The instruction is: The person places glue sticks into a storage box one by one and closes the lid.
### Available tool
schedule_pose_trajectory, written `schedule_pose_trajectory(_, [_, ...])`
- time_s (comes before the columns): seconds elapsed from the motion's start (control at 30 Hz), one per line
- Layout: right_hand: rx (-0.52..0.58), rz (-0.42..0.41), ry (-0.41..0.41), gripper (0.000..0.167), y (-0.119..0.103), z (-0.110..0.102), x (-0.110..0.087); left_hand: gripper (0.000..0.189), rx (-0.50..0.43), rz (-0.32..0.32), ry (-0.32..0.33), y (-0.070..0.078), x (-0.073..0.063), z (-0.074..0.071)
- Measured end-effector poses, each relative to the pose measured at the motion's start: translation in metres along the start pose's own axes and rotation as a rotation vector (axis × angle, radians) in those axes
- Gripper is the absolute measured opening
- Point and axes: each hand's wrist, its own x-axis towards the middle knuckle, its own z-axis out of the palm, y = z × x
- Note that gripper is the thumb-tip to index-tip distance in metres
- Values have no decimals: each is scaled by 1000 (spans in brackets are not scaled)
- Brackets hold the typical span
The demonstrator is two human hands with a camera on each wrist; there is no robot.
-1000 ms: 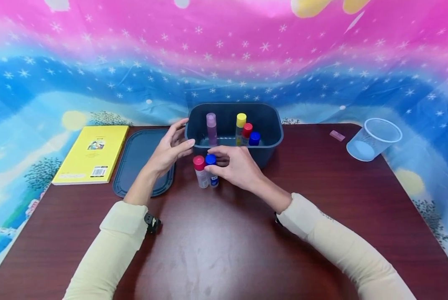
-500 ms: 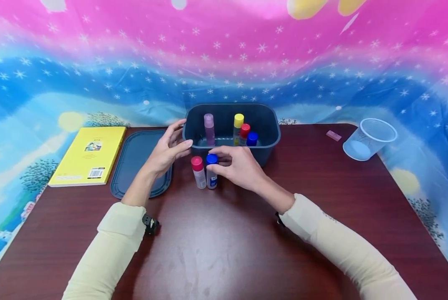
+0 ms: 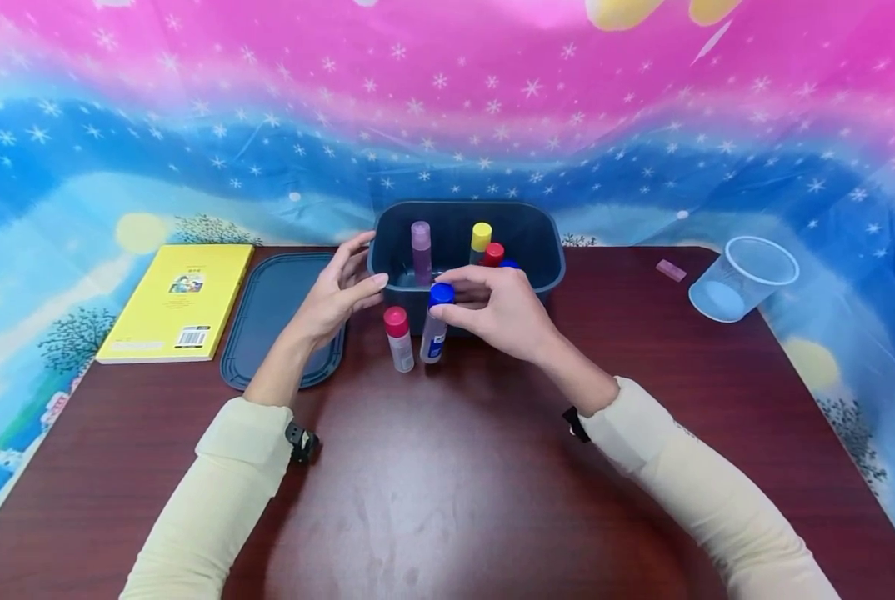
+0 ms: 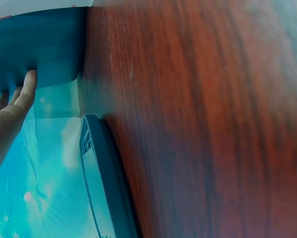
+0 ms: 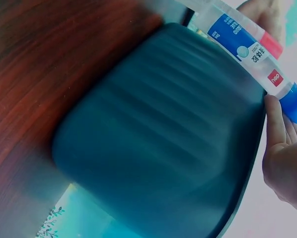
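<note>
My right hand (image 3: 503, 312) pinches a clear liquid glue bottle (image 5: 245, 49) near its blue cap (image 3: 442, 293), just in front of the dark plastic bin (image 3: 541, 292). The bottle leans slightly, cap uppermost. To its left a red-capped glue bottle (image 3: 398, 340) stands upright on the table. My left hand (image 3: 335, 296) rests against the bin's left end; in the left wrist view its straight fingers (image 4: 25, 91) touch the outer wall. Inside the bin stand a purple bottle (image 3: 421, 254), a yellow-capped bottle (image 3: 481, 236) and a red-capped one (image 3: 494, 253). Another blue cap there is mostly hidden behind my right hand.
A dark lid (image 3: 282, 317) lies flat left of the bin, beside a yellow book (image 3: 177, 304). On the right are a small pink block (image 3: 671, 270) and a tilted white mesh cup (image 3: 743, 279). A patterned cloth (image 3: 447, 117) hangs behind the table.
My right hand has drawn the blue-capped glue bottle away from the red-capped one, to the right and upward. The left hand has stayed at the bin.
</note>
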Motion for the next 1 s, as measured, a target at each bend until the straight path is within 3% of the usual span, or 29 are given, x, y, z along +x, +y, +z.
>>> schedule_pose_trajectory(0.27, [81, -4, 49, 33, -5, -12, 1, 70, -17, 4, -7, 0, -1, -2])
schedule_pose_trajectory(1.0, [236, -148, 183, 26, -16, -37, 6, 71, -9, -9, -8, -1, -1, -1])
